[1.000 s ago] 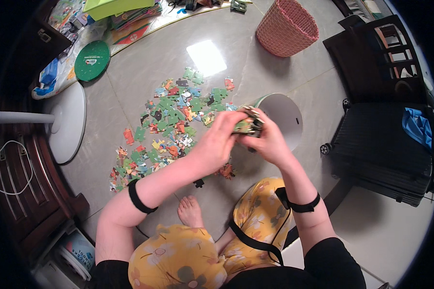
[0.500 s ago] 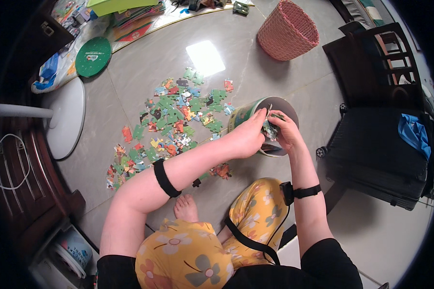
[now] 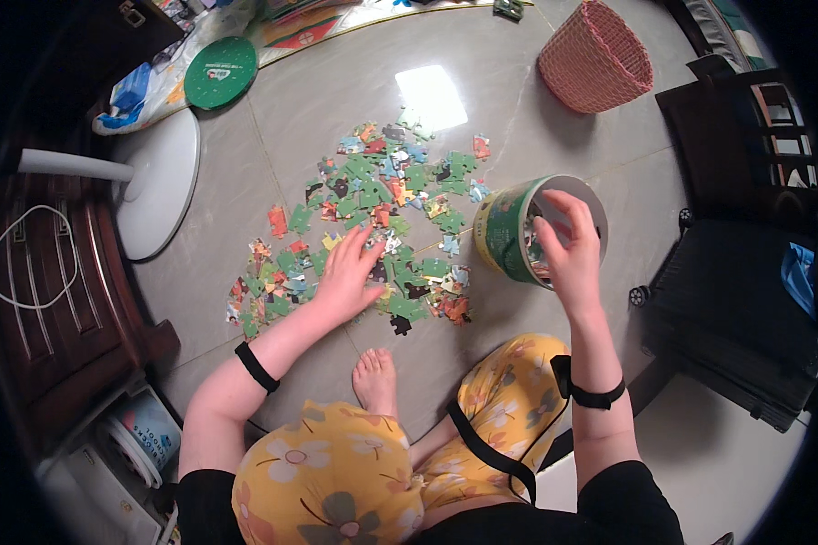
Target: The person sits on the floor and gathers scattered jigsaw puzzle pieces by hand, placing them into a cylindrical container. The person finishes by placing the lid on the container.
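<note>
Many jigsaw puzzle pieces, mostly green with orange, blue and black ones, lie spread over the grey tiled floor in front of me. My left hand rests low over the near part of the pile, palm down, its fingers outstretched. To the right, a green and yellow cylindrical tub is tipped with its mouth toward the right. My right hand is at that mouth, fingers apart and curved, and I see nothing between them. Some pieces show inside the tub, partly hidden by its rim and my hand.
A round green lid lies at the far left beside a white stand base. At the far right stands a pink woven basket. A black suitcase is on the right, dark wooden furniture on the left. My bare foot is near the pieces.
My left hand has left the tub and moved left onto the pieces. The puzzle pieces both hands held at the tub's mouth are gone from them, and my right hand has opened.
</note>
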{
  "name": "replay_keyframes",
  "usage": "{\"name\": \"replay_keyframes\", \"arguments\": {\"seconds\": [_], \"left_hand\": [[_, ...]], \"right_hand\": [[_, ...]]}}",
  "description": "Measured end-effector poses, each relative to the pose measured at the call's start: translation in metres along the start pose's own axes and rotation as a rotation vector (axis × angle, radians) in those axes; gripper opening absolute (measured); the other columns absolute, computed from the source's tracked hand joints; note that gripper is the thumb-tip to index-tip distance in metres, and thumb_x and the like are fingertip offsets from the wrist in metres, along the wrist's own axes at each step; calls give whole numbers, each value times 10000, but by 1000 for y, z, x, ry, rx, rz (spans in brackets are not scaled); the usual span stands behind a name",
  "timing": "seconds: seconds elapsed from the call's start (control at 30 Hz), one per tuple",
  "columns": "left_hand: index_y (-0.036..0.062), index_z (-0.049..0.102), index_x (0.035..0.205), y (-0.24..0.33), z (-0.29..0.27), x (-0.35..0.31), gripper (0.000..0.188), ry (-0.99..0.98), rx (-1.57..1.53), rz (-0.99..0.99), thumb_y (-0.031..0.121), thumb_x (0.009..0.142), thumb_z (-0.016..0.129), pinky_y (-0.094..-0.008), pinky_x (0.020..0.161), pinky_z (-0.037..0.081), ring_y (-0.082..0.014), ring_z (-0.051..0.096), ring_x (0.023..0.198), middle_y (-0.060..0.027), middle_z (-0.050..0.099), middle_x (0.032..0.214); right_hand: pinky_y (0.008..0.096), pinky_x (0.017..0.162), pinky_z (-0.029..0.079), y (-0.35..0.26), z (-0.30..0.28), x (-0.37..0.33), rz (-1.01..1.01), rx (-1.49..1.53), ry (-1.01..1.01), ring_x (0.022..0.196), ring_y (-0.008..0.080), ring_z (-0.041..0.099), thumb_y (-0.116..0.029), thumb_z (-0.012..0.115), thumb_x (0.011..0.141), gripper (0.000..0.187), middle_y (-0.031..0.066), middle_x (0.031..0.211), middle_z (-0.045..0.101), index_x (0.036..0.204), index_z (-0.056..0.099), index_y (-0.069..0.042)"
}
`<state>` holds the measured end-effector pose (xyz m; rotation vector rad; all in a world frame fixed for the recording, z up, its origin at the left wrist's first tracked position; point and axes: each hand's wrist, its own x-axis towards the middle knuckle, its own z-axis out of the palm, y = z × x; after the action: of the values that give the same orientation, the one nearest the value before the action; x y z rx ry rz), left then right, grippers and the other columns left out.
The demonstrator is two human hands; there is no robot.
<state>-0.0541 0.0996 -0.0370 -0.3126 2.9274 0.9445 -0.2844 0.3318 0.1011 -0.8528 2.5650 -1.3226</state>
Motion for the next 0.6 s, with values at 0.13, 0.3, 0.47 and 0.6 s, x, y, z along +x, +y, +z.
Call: {"name": "replay_keyframes", "arguments": {"seconds": [0.13, 0.3, 0.47, 0.6], "left_hand": [[213, 209, 1572, 5, 7, -32, 1243, -243, 288, -57, 410, 573, 922, -736, 1077, 242, -430, 97, 1502, -181, 103, 1632], [242, 196, 1580, 3, 11, -35, 1318, -349, 468, -191, 474, 509, 928, -747, 1059, 250, -428, 94, 1502, -169, 91, 1643], [234, 253, 1562, -15, 8, -25, 1291, -172, 348, -321, 415, 485, 942, -665, 1021, 354, -362, 288, 1436, -153, 189, 1619], [222, 408, 1486, -24, 5, -17, 1101, -96, 228, -254, 217, 517, 930, -535, 1012, 437, -343, 397, 1332, -145, 337, 1534]], "right_hand": [[406, 920, 509, -20, 54, -32, -109, -9, -414, 1098, 318, 607, -93, 752, 779, 484, 158, 1207, 595, 1232, 587, -55], [677, 999, 421, -10, 138, -76, -14, -793, -1035, 1472, 467, 163, -396, 935, 570, 1337, 176, 1635, 63, 1587, 76, -276], [595, 942, 493, 21, 171, -81, -128, -985, -893, 1430, 397, 271, -396, 955, 498, 1373, 151, 1632, 101, 1582, 118, -310], [516, 883, 533, 32, 189, -71, -187, -837, -723, 1309, 350, 411, -288, 957, 497, 1317, 163, 1574, 241, 1568, 192, -284]]}}
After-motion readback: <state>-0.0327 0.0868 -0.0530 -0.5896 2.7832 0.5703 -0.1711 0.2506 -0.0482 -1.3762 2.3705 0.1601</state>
